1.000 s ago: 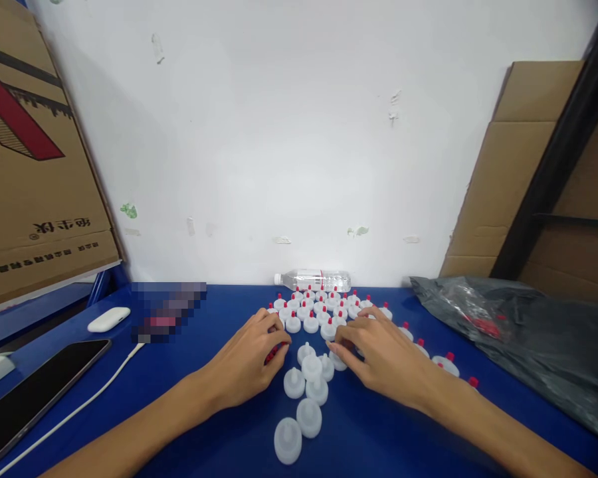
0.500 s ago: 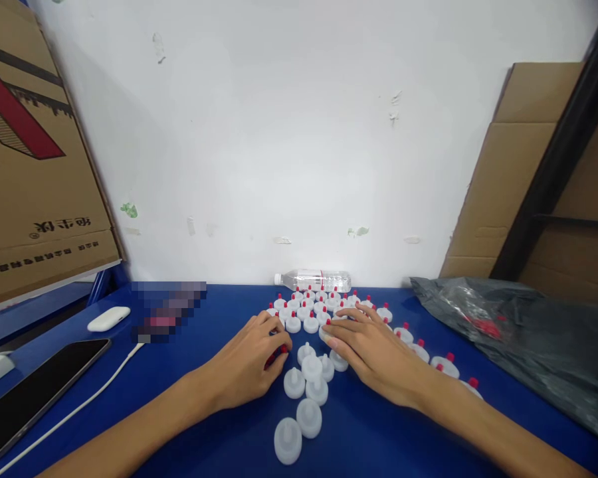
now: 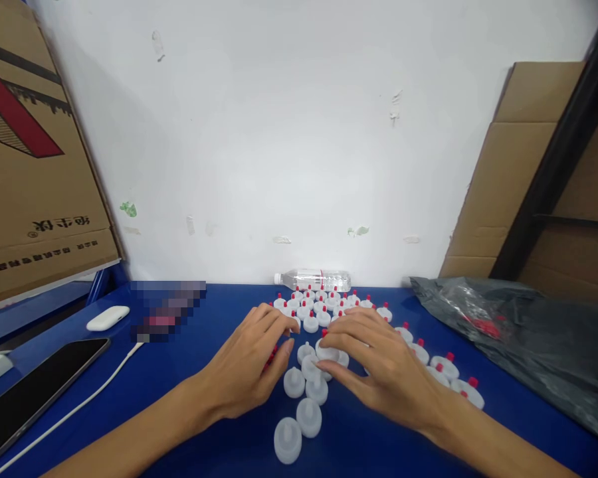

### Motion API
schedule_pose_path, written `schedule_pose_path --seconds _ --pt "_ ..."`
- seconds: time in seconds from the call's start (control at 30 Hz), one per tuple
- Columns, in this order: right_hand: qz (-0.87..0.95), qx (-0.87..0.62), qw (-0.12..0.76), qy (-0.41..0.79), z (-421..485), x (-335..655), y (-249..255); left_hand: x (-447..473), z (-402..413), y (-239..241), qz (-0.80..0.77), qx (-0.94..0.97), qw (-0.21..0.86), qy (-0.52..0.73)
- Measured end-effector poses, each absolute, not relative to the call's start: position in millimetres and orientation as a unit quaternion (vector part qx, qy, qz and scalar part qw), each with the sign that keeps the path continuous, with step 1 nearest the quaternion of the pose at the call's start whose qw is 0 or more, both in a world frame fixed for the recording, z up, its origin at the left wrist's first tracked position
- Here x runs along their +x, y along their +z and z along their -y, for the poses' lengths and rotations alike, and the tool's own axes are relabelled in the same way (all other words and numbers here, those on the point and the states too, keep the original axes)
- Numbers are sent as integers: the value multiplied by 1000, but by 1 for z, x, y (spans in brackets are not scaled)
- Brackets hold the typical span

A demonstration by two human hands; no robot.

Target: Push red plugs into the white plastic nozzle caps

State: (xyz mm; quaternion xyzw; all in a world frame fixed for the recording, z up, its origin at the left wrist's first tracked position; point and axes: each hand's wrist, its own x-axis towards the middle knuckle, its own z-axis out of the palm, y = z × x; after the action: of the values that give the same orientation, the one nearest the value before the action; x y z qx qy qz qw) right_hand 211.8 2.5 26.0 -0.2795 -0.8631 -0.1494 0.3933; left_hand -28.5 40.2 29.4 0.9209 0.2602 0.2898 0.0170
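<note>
Head cam: right hand [image 3: 383,358] pinches a red-tipped cap [image 3: 327,352] by the far end of the plain caps [image 3: 316,390]; left hand [image 3: 256,358] has thumb and finger apart, can't tell if it's gripping red bits [image 3: 270,359]

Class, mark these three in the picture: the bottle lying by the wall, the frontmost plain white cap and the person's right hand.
Bottle [image 3: 311,279]: head view, middle of its side.
Frontmost plain white cap [image 3: 288,443]: head view, middle of its round body.
Right hand [image 3: 376,355]: head view, back of the hand.
</note>
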Motion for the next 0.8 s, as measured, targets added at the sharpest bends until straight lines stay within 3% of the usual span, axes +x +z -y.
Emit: schedule_pose_path --seconds 0.4,0.6,0.8 --pt "894 -197 382 -123 2 206 22 -18 -23 22 -183 936 -61 295" --pt "881 -185 394 -186 6 204 20 -14 -20 24 -176 932 -104 298" --pt "854 -211 418 -228 6 203 19 -14 -18 24 -185 930 -80 306"
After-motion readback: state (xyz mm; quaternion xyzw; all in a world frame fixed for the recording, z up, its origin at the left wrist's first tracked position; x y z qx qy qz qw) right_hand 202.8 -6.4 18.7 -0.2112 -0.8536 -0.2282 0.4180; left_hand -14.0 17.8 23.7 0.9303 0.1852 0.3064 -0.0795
